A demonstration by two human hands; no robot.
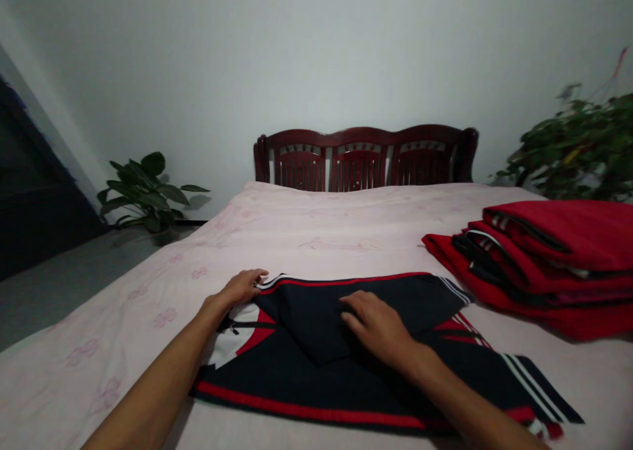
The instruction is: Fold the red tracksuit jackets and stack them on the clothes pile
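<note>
A dark navy jacket (306,384) with red piping, white stripes and a red-and-white upper panel lies on the bed, one sleeve folded across its body. At the jacket's far left corner, my left hand (241,288) has its fingers closed around the striped edge. My right hand (376,325) rests on the folded dark sleeve, fingers stretched out and holding nothing. A small zipper pull shows on the white panel below my left hand. The jacket's lower right part is partly hidden by my right forearm.
A stack of folded red clothes (539,285) sits on the pink floral bedsheet (198,298) at the right. Behind the bed stands a dark wooden headboard (366,160). Leafy plants stand at left (143,190) and right (578,150).
</note>
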